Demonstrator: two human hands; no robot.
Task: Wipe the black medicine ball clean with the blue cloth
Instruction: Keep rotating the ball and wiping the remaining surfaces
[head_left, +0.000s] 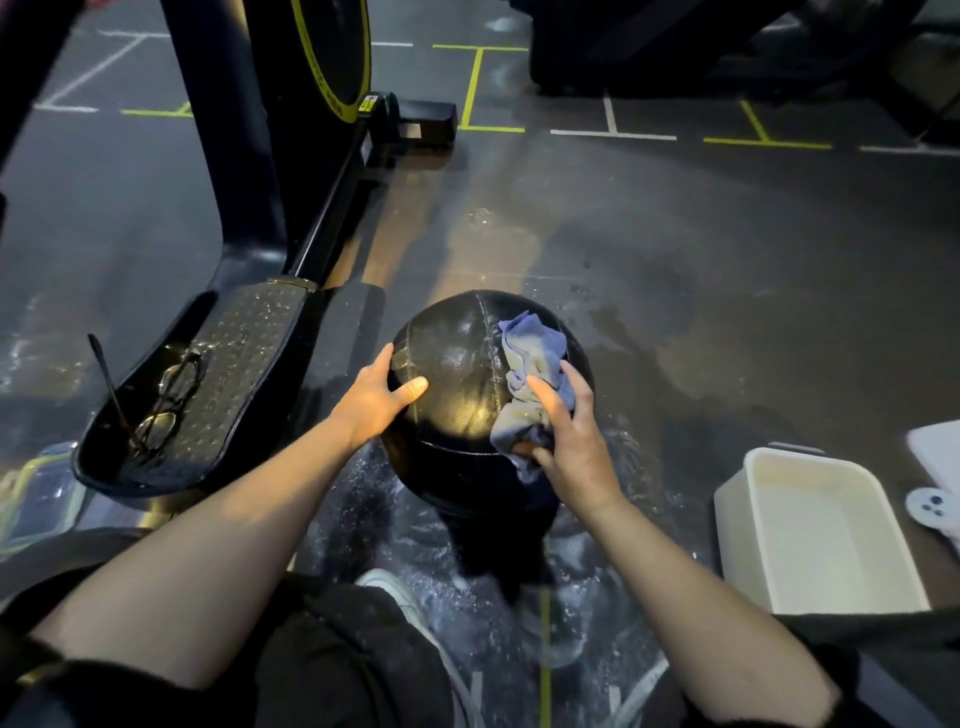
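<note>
Glasses (165, 402) lie on a machine's black footplate (228, 384) at the floor's left. Left hand (375, 397) cups the black medicine ball (457, 384), mid-floor, thumb spread from the fingers. Right hand (569, 441) pinches the blue cloth (530, 374) against the ball's right side. White tub (815, 525) stands at the floor's right edge.

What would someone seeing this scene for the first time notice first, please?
The black medicine ball sits at the centre on the wet floor, with the left hand steadying its left side and the right hand pressing the crumpled blue cloth against its right side. To the right stands a white tub, and on the left a pair of glasses lies on a machine's black footplate.
</note>
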